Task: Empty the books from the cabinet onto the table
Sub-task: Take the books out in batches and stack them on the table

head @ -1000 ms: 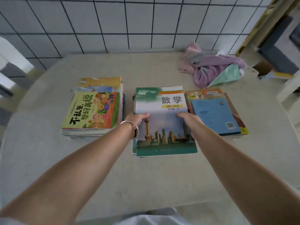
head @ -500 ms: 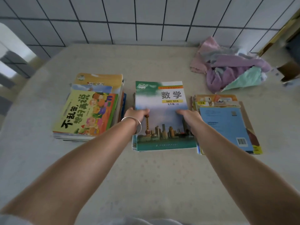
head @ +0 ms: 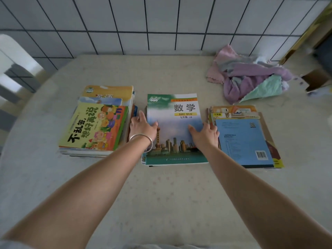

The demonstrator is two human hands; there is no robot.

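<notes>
Both hands are reaching forward to the middle of 3 book stacks lying on a pale counter. The left hand, a silver bangle circling its wrist, is resting against the left edge of the middle stack, its grip apart with fingers straight and the thumb lying on the cover. The right hand is resting on the stack's right side, its grip also apart, fingers spread and extended toward the stack's right edge. The top book is showing a city skyline and the words SHU XUE. Just beside the left hand, the left stack is sitting with a yellow children's book on top. Just beside the right hand, the right stack is lying with a blue back cover and barcode facing up. Farther back on the right, a crumpled heap of cloths in pink, purple and mint is lying on the counter. A white tiled wall is standing behind.
</notes>
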